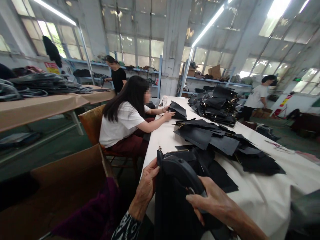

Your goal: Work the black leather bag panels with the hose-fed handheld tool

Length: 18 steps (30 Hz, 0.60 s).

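Note:
A black bag (175,193) with a curved handle and a gold zipper stands upright at the near edge of the white table (262,193). My left hand (147,183) grips the bag's left side, fingers curled round its edge. My right hand (212,200) lies on the bag's handle from the right, fingers bent over it. Loose black leather pieces (220,140) lie spread on the table just beyond the bag.
A person in a white shirt (122,123) sits on a wooden chair at the table's left side, handling a black piece. A tall pile of black pieces (217,106) sits further back. Another table with dark stacks (42,86) stands at left. Two more people stand in the distance.

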Available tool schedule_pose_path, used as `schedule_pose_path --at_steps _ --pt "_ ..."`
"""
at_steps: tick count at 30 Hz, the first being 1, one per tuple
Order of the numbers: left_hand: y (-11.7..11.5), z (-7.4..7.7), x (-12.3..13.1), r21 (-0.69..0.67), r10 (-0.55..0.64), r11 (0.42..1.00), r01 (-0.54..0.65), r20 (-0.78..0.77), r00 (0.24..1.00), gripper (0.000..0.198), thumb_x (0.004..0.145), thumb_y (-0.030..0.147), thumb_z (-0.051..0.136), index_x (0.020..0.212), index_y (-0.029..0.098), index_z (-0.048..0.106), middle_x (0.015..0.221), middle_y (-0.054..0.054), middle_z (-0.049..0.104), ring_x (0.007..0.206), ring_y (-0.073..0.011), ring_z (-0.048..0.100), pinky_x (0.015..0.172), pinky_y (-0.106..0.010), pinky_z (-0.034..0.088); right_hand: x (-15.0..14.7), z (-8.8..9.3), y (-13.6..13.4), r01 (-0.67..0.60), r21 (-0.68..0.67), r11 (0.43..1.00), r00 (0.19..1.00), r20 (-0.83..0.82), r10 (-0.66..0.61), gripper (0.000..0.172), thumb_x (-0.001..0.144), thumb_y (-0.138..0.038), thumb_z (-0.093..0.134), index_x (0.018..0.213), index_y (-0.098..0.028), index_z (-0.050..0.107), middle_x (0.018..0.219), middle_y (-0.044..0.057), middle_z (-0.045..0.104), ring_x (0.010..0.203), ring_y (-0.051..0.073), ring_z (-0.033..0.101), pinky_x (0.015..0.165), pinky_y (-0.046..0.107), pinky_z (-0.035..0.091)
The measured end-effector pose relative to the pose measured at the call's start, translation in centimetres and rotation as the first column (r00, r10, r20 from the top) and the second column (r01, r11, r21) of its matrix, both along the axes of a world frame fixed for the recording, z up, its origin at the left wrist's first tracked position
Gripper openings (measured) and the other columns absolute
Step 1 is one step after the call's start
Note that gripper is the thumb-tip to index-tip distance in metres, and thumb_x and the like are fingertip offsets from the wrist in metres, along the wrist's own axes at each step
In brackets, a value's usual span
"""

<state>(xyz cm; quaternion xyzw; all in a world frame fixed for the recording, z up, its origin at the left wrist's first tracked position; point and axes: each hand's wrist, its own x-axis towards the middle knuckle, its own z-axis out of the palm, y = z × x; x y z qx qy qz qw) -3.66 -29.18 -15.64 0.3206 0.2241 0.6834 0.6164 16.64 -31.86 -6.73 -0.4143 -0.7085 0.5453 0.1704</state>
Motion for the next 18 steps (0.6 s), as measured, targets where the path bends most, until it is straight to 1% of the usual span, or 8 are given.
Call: schedule_pose_path --at_steps 5,7,8,10,12,13,15,18 --pt "0.4 -1.8 0.2 -0.054 -0.015 0.999 0.002 -0.239 0.971 0.045 0.076 0.024 0.059 0.120 0.016 0.053 0.110 -0.010 0.061 0.099 -0.0236 0.057 0.086 -0.034 0.047 -1.3 -1.0 1.8 0.046 -0.008 0.999 0.997 -0.063 -0.047 0.016 0.078 -0.027 0.054 0.083 -0.015 0.046 0.050 -0.004 0.052 0.041 0.009 0.049 0.039 0.016 0.039" --pt "1.4 -2.2 -0.9 -0.047 -0.010 0.999 -0.017 -0.518 0.855 0.040 0.075 0.024 0.057 0.114 0.014 0.057 0.100 -0.009 0.063 0.096 -0.0241 0.057 0.088 -0.037 0.045 -0.4 -1.1 2.6 0.131 -0.014 0.991 0.989 -0.061 -0.132 0.017 0.078 -0.029 0.054 0.080 -0.014 0.045 0.051 -0.004 0.052 0.040 0.008 0.049 0.038 0.016 0.040" --pt "2.1 -2.1 -1.4 -0.014 0.029 0.998 -0.053 -0.683 0.730 0.037 0.074 0.025 0.056 0.109 0.014 0.059 0.094 -0.009 0.063 0.093 -0.0248 0.057 0.088 -0.039 0.044 0.4 -1.2 2.8 0.167 -0.015 0.986 0.984 -0.053 -0.167 0.018 0.078 -0.030 0.054 0.078 -0.014 0.045 0.051 -0.004 0.052 0.040 0.008 0.049 0.038 0.016 0.041" --pt "3.8 -1.3 -2.1 0.160 0.205 0.976 -0.150 -0.909 0.363 0.035 0.073 0.025 0.054 0.105 0.012 0.061 0.091 -0.010 0.061 0.091 -0.0273 0.055 0.088 -0.043 0.042 2.7 -1.6 2.6 0.214 -0.008 0.977 0.976 -0.032 -0.214 0.018 0.079 -0.030 0.053 0.077 -0.014 0.046 0.052 -0.003 0.053 0.041 0.008 0.049 0.039 0.016 0.040" --pt "5.8 0.1 -1.4 0.386 0.394 0.911 -0.147 -0.919 0.029 0.038 0.074 0.025 0.052 0.108 0.009 0.058 0.099 -0.015 0.058 0.095 -0.0300 0.053 0.089 -0.046 0.039 5.4 -2.0 1.8 0.266 0.010 0.964 0.964 -0.005 -0.266 0.019 0.081 -0.032 0.051 0.078 -0.014 0.046 0.050 -0.003 0.053 0.041 0.009 0.050 0.040 0.017 0.039" --pt "6.8 0.8 -0.6 0.459 0.455 0.884 -0.090 -0.888 -0.062 0.039 0.075 0.025 0.050 0.110 0.008 0.056 0.103 -0.016 0.056 0.097 -0.0305 0.051 0.089 -0.046 0.039 6.8 -2.3 1.2 0.296 0.015 0.955 0.955 0.012 -0.296 0.020 0.081 -0.033 0.051 0.078 -0.014 0.045 0.049 -0.002 0.053 0.041 0.009 0.050 0.040 0.017 0.037" --pt "8.9 1.9 2.0 0.488 0.493 0.870 0.072 -0.865 -0.091 0.035 0.077 0.027 0.050 0.107 0.010 0.056 0.101 -0.017 0.057 0.094 -0.0291 0.052 0.088 -0.042 0.039 9.1 -3.0 0.0 0.371 0.006 0.929 0.927 0.052 -0.371 0.024 0.081 -0.037 0.051 0.077 -0.015 0.043 0.046 -0.002 0.053 0.040 0.010 0.050 0.040 0.018 0.036" --pt "11.9 2.3 6.4 0.346 0.346 0.895 0.283 -0.937 0.053 0.025 0.069 0.033 0.062 0.088 0.016 0.062 0.088 -0.011 0.060 0.083 -0.0255 0.054 0.080 -0.034 0.041 11.5 -4.0 -1.4 0.484 0.014 0.875 0.866 0.133 -0.481 0.031 0.081 -0.045 0.049 0.078 -0.015 0.043 0.046 -0.001 0.054 0.040 0.011 0.050 0.041 0.019 0.037"
